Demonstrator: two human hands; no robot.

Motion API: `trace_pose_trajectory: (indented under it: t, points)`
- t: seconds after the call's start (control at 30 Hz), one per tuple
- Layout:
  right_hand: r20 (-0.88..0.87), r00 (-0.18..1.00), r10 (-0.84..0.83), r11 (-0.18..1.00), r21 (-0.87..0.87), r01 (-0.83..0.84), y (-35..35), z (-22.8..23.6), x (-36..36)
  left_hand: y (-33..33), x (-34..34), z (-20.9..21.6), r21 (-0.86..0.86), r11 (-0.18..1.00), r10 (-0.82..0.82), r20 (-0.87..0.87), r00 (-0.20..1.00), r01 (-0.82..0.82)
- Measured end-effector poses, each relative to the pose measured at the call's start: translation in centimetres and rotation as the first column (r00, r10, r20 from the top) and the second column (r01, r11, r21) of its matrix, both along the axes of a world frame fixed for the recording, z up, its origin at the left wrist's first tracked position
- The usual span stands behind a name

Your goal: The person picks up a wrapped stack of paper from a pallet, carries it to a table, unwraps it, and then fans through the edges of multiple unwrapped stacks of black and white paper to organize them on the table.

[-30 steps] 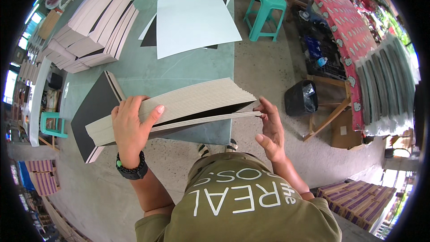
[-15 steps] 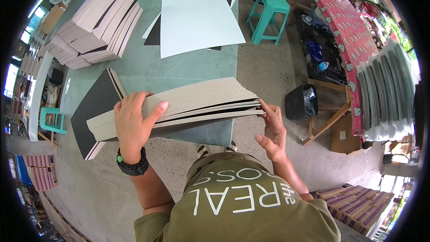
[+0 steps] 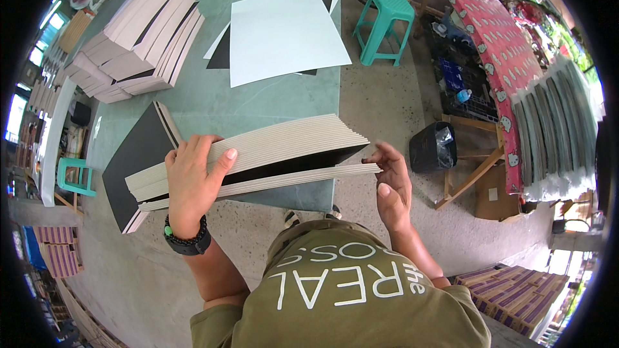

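My left hand grips a thick stack of grey boards near its left end, thumb across the edges and fingers over the top. The stack is parted toward the right into a thick upper bundle and a few lower boards, and a black face shows in the gap. My right hand is at the right end of the lower boards, fingers bent and apart, thumb free. Its fingertips are at the board ends; whether they press on them is unclear. Beneath the left end lies another black-faced stack of boards.
The boards are over the near edge of a green table. Large white and black sheets lie farther back, beside tall piles of boards. Right of the table stand a green stool, a black bin and a pink-covered table.
The gap in the stack has widened, with the lower boards dropping away from the upper bundle at the right. My right hand has moved slightly down and its fingers have loosened.
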State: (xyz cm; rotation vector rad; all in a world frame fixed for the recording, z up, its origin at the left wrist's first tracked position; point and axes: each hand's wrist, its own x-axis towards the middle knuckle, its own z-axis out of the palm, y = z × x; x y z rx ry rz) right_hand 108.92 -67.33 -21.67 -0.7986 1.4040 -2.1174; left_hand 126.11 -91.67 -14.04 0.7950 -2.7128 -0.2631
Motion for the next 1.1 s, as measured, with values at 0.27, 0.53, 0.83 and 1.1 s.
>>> trace_pose_trajectory:
  t: [0.27,0.53,0.83,1.1]
  points:
    - [-0.276,0.961,0.02,0.972,0.23,0.047,-0.5,1.2,-0.3,0.3,0.3,-0.1,0.0,1.0,0.016,-0.017,1.0,-0.016]
    - [-0.213,0.977,-0.014,0.993,0.113,0.039,-0.4,-0.2,0.0,0.4,0.1,-0.1,0.0,0.999,0.037,-0.024,0.999,-0.037]
    - [-0.21,0.975,0.065,0.984,0.178,-0.027,-0.7,0.5,-1.0,0.3,0.1,-0.1,-0.012,0.999,0.043,-0.017,0.999,-0.043]
    - [-0.265,0.964,0.008,0.986,0.162,0.036,-0.5,0.7,-0.2,0.4,0.0,-0.1,-0.014,0.999,0.047,-0.013,0.999,-0.047]
